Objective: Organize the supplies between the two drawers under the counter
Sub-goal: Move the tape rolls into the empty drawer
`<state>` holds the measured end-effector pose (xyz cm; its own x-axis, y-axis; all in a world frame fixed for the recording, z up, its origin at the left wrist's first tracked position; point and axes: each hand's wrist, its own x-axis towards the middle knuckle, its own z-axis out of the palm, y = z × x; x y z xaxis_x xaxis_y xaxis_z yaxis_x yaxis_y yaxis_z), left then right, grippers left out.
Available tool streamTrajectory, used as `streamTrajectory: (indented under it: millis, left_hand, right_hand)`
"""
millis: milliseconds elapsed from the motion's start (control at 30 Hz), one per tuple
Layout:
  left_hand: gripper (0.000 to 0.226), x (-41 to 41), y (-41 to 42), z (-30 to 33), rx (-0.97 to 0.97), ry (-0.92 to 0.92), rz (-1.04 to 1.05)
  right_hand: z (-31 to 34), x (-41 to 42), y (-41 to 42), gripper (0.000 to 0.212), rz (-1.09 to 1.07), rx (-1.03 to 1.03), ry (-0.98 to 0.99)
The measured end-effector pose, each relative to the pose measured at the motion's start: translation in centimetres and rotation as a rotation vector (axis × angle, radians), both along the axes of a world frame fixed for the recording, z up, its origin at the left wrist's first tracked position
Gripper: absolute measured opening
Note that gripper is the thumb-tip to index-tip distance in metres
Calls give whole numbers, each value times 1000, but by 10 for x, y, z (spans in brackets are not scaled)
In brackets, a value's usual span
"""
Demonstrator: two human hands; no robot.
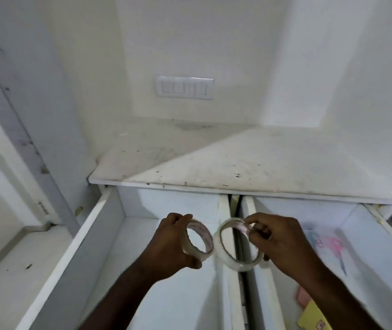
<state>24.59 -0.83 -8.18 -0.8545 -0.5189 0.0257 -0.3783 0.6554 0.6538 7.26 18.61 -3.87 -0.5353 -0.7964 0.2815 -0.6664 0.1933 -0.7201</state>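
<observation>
Two rolls of clear tape are held up side by side over the open drawers, their edges nearly touching. The left roll sits in the left hand, whose fingers curl over the top of the ring while the thumb hooks under its lower rim. The right roll hangs just above the gap between the two drawers, and the right hand pinches its upper edge between thumb and fingertips, the other fingers folded in behind it.

Below them, the left drawer is pulled out, and only white floor shows in it around the arm. The right drawer is open too; on its floor lie pink-handled scissors, something pale blue beside them that is too blurred to name, a pink item lower down partly hidden by the forearm, and a yellow card or packet at the near edge.

Above both drawers runs the white counter, scuffed and speckled with dark marks. On the wall behind it is a white switch plate.
</observation>
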Motion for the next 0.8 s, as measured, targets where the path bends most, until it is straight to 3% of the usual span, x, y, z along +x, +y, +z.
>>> streamTrajectory:
  millis: [67,167,300,367,467,533,667,800]
  left_hand:
    - [90,8,-21,-14,-33,-133,19]
    - [60,13,-41,-43,-49,-276,21]
    - [63,18,-51,-75,-45,-347,80]
    - [69,19,-47,-78,-65,-353,96]
    - [97,15,-45,-81,-118,-400,100]
    - [102,13,-42,-83,-151,-424,77]
    - [100,9,-43,-89,-104,-475,-2]
    - [79,5,-40,-79,-174,-427,-46]
  right_hand:
    - [-7,16,-23,8,59,124,98]
    - [-19,39,-48,17,99,328,299]
    - [-45,62,-66,20,141,472,491]
    - [-58,68,-69,7,114,524,635]
    - [-70,76,-69,31,158,557,791]
    - [-80,82,-65,41,186,553,817]
    - [-88,87,-61,59,288,538,832]
    - [-70,91,-68,34,371,825,822]
